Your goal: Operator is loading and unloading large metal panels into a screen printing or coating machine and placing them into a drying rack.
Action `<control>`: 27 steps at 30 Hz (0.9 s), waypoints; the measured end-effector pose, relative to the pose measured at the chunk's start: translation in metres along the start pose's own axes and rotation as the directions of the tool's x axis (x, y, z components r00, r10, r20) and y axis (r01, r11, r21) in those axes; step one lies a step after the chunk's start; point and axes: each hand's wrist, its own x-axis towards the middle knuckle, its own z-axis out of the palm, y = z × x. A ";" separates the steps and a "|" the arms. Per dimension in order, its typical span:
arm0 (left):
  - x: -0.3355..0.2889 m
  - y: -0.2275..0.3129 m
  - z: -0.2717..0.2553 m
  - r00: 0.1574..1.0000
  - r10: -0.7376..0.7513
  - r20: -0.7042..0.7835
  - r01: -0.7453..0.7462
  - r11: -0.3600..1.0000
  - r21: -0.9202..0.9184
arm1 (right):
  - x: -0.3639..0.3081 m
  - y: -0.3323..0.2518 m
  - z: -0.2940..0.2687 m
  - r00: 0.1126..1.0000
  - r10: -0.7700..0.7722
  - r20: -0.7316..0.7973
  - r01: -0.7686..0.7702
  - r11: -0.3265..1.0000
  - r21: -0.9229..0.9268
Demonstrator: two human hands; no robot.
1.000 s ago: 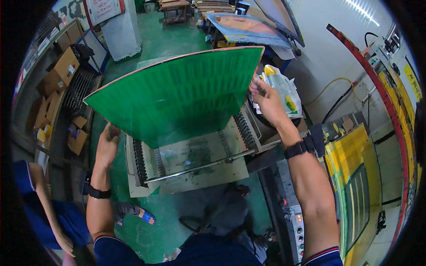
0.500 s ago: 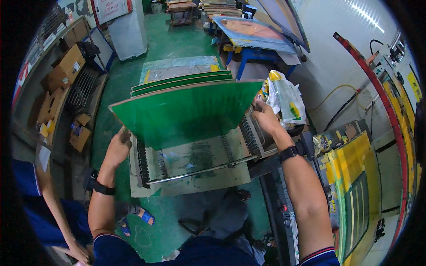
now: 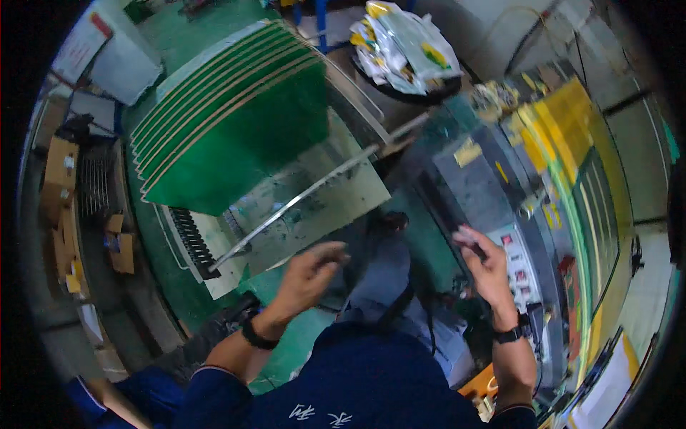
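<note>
While the green-coated panels (image 3: 250,146) stood on edge in a row inside the toothed rack (image 3: 191,236), both hands were apart from them. The left hand (image 3: 309,282) hung by the rack's near side, its fingers loosely extended and the thumb set apart, with nothing visible in its hold. The right hand (image 3: 486,268) was well to the right of the rack, over a control console (image 3: 520,268); its fingers were half curled, a gap remained to the thumb, and nothing showed between them. I could not tell whether they touched the console.

The panels filled the rack behind its metal crossbar (image 3: 286,211), pale rims uppermost. They looked thin, flat and stiff, probably light for their breadth; the smooth coating might have been slippery or easily marked. The opposite side rims seemed the safest hold, 1 hand at each, with fingers kept off the green faces.

Beyond the rack, to its right, lay plastic bags (image 3: 407,50). A yellow screen frame (image 3: 564,129) was farther right of the rack, and a cardboard box (image 3: 61,168) was to its left.
</note>
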 end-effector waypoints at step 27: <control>-0.208 -0.029 0.624 -0.444 -0.357 0.822 -0.524 0.848 0.086 | -0.679 0.187 0.194 -0.839 0.213 -0.500 -0.224 0.703 0.675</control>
